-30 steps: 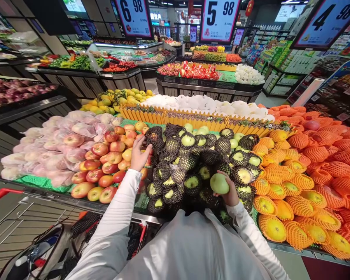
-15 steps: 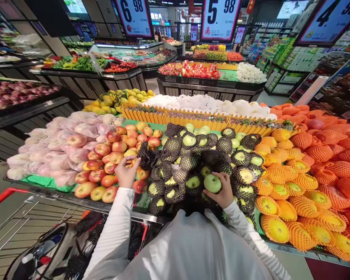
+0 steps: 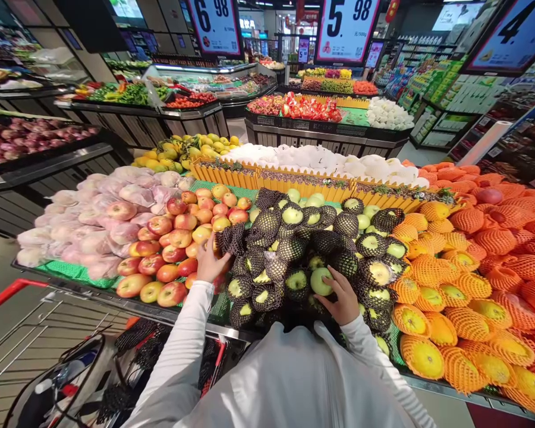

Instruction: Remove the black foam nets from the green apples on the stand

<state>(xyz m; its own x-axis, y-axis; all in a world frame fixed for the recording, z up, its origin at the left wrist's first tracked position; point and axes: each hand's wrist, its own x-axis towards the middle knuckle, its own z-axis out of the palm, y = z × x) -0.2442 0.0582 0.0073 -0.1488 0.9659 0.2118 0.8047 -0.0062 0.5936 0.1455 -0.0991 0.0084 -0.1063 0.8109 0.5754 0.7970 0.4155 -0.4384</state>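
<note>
A bare green apple (image 3: 321,281) rests on the front of a pile of green apples (image 3: 296,280), many of them in black foam nets. My right hand (image 3: 342,297) is at its right side, thumb and fingers spread apart beside the fruit; whether the fingertips still touch it I cannot tell. An empty-looking black foam net (image 3: 230,239) lies crumpled at the pile's left edge. Just left of that net is my left hand (image 3: 210,263), index finger and thumb parted. Red-yellow apples (image 3: 181,238) lie behind and left of this hand.
Bagged pale fruit (image 3: 89,220) fills the stand's left end. Orange-netted fruit (image 3: 432,297) is on the right. A yellow fence planter (image 3: 294,180) runs behind, with white-wrapped fruit (image 3: 321,157) beyond. A shopping cart (image 3: 22,351) with a bag stands at lower left.
My left hand has let go of the black net, which now lies on the pile's edge. My right fingers have loosened from the green apple, which sits slightly lower. The view has shifted a little.
</note>
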